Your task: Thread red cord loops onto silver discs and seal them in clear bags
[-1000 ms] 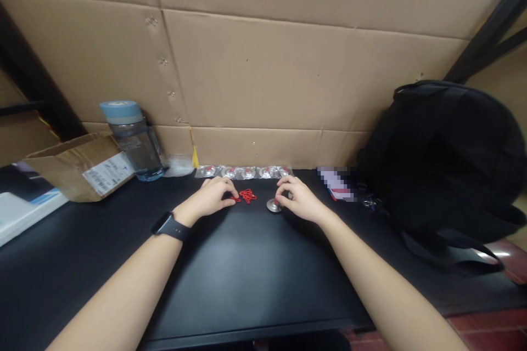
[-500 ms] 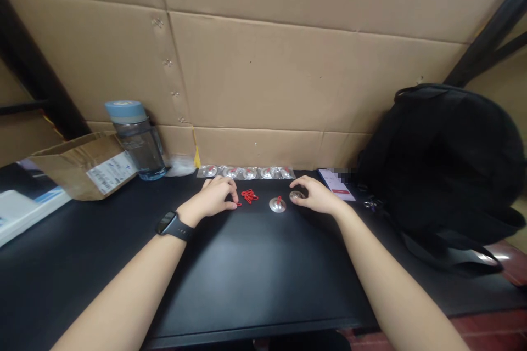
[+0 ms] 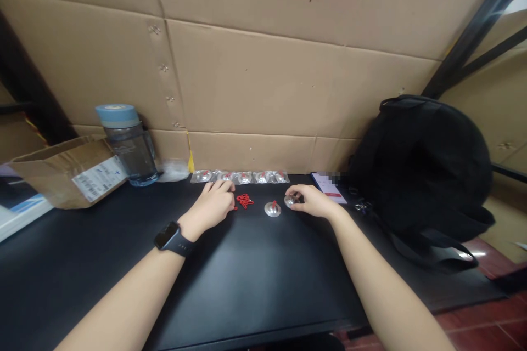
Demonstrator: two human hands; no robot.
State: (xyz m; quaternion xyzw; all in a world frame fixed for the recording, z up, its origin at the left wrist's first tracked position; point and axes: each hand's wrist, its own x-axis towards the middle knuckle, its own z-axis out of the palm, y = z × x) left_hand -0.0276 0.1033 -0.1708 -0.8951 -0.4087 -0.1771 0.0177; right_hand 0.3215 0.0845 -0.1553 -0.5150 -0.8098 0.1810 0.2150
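Two hands at work on a black surface walled in by cardboard.

The black surface [image 3: 247,263] runs back to flattened brown cardboard sheets [image 3: 267,82]. At its left stand a blue-lidded water bottle [image 3: 128,145] and an open carton [image 3: 66,173] whose white label is too small to read; a black backpack [image 3: 420,164] slumps at the right beside a card with blurred print [image 3: 327,185]. The right hand [image 3: 310,201] pinches a small silver disc [image 3: 290,201] in a closed grip. The left hand [image 3: 212,205], loosely curled, holds nothing and rests just beside a heap of red clips [image 3: 244,201]. A second silver disc [image 3: 272,209] lies between the hands.
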